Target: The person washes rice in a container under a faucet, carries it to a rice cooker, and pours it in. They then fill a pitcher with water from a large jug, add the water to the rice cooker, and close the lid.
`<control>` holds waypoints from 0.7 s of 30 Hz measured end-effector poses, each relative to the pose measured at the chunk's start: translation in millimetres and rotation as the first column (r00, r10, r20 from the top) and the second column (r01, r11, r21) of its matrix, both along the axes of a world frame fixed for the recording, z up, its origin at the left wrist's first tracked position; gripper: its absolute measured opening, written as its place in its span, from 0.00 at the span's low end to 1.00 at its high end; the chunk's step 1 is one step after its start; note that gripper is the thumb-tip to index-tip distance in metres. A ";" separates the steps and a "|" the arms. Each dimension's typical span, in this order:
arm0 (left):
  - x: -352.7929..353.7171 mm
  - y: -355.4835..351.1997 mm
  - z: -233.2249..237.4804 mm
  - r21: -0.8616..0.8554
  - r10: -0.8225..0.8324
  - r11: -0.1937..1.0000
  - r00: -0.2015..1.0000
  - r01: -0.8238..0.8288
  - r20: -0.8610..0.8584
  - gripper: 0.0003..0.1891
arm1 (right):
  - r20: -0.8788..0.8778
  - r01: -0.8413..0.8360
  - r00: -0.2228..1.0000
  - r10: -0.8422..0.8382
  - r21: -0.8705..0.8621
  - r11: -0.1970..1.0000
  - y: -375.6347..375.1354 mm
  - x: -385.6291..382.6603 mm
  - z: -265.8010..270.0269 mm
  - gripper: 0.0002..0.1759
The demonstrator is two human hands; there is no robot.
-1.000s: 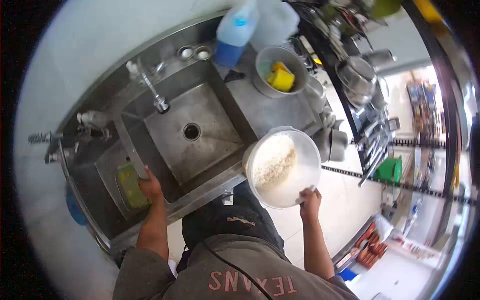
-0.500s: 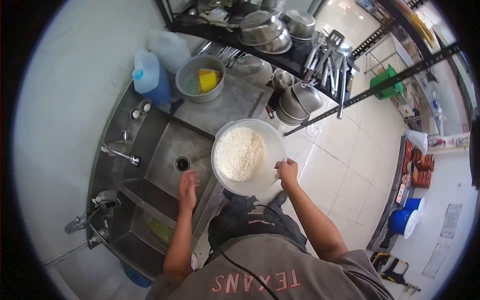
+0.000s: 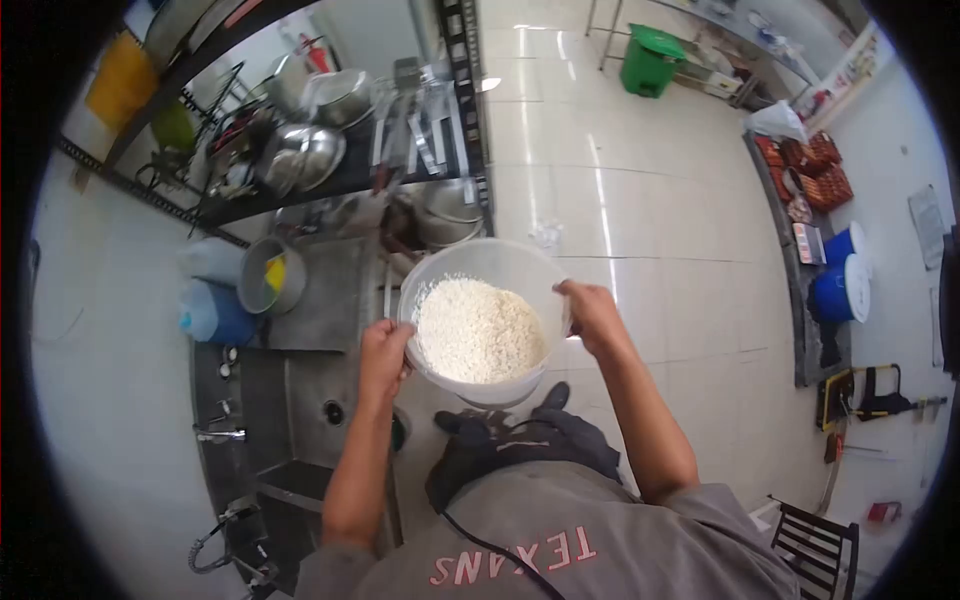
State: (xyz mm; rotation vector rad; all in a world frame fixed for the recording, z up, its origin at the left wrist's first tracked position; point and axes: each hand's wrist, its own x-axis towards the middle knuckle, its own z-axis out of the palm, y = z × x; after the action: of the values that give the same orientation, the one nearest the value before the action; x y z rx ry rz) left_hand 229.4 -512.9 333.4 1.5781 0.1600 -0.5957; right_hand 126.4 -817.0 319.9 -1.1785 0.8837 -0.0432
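Note:
In front of my body I hold a translucent plastic tub between both hands. White grains that look like uncooked rice fill its lower part and slope up one side. My left hand is closed on the tub's left rim. On the opposite side, my right hand grips the rim, with the thumb over the edge. The tub hangs above the floor, to the right of the sink.
A steel sink with taps lies to the left. Behind it are a grey basin and a blue-liquid jug. A black rack carries bowls and utensils. Tiled floor extends right, towards a low shelf with blue buckets.
My left hand has come from over the sink onto the tub's left rim. The view has turned right, away from the sink, and my right hand has kept its grip.

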 end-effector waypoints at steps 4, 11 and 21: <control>-28.8 -127.8 85.4 -0.235 -0.113 0.965 0.993 0.117 0.032 0.11 | 0.103 0.068 0.993 -0.060 -0.077 0.995 -124.8 -63.9 118.8 0.13; -51.8 -315.4 239.0 -0.455 -0.273 0.779 0.887 0.431 0.373 0.19 | 0.379 0.183 0.917 -0.126 -0.120 0.976 -336.8 -110.5 264.8 0.12; 0.7 -536.8 410.3 -0.645 -0.070 0.533 0.788 0.548 0.612 0.19 | 0.447 0.259 0.885 -0.132 -0.236 0.937 -549.1 -47.5 444.1 0.12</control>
State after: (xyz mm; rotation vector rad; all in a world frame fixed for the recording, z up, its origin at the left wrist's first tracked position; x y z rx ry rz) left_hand 230.1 -1049.7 743.7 0.7842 -0.7736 -0.3966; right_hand 78.9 -1366.1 764.0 -1.2797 0.6147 -0.5973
